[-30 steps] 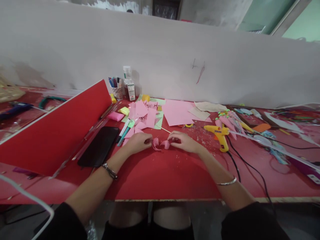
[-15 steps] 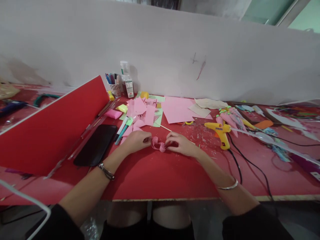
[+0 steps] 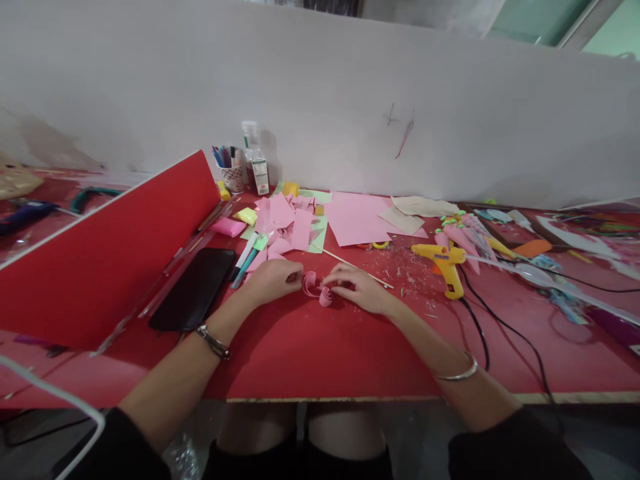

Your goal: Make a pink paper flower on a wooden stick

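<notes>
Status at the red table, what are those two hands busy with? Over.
Left hand and right hand both at the curled pink paper. Paper curled tightest beside right hand. Thin stick just beyond; glue gun farther right.

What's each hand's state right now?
Left hand: closed, apparently pinching the curled pink paper.
Right hand: fingers curled at its coiled end; grip can't be told.

The narrow, curled pink paper strip (image 3: 325,298) looks matt and smooth, as does the large, flat pink paper sheet (image 3: 355,221). The broad red desk (image 3: 325,363) has a smooth surface with a soft sheen, its front edge rough and pale. The flat black rectangular phone (image 3: 193,290) shows a smooth, dark, faintly glossy face. The yellow pistol-shaped glue gun (image 3: 447,267) looks like smooth plastic; the thin pale stick (image 3: 357,267), plain wood; the slim silver bangle (image 3: 461,371), shiny metal.
</notes>
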The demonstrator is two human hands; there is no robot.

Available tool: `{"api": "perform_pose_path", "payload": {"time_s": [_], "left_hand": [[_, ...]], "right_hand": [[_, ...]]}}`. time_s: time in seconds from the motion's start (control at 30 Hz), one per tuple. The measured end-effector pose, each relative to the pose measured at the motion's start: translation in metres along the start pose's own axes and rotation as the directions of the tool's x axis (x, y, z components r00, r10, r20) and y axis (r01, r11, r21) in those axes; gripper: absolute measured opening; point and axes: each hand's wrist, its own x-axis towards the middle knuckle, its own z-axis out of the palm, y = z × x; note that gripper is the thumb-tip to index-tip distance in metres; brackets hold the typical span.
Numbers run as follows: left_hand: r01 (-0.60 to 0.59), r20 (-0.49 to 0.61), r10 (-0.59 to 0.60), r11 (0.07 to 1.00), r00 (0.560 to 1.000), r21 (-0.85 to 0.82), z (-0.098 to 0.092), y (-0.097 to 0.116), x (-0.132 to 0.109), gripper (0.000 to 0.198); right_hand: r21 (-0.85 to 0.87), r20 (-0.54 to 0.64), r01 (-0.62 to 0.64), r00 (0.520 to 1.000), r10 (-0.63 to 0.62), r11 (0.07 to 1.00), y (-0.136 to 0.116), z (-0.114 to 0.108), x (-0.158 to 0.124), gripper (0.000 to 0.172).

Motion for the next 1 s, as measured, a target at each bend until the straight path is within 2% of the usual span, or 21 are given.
{"api": "perform_pose_path", "payload": {"time_s": [0.23,0.57,1.0], "left_hand": [[-0.016,-0.01,0.016,1.0,1.0,-0.003,-0.001,0.0,-0.001,0.021],[-0.037,0.0,0.037,0.999,0.999,0.011,-0.002,-0.002,-0.001,0.021],[-0.072,0.063,0.073,0.997,0.995,-0.019,0.006,0.008,0.001,0.021]], "right_hand": [[0.012,0.026,0.03,0.999,-0.03,0.999,0.004,0.001,0.0,0.012],[0.012,-0.066,0.055,0.996,-0.054,0.998,0.01,-0.007,-0.002,0.016],[0.05,-0.062,0.057,0.997,-0.054,0.997,0.008,0.005,0.003,0.011]]}}
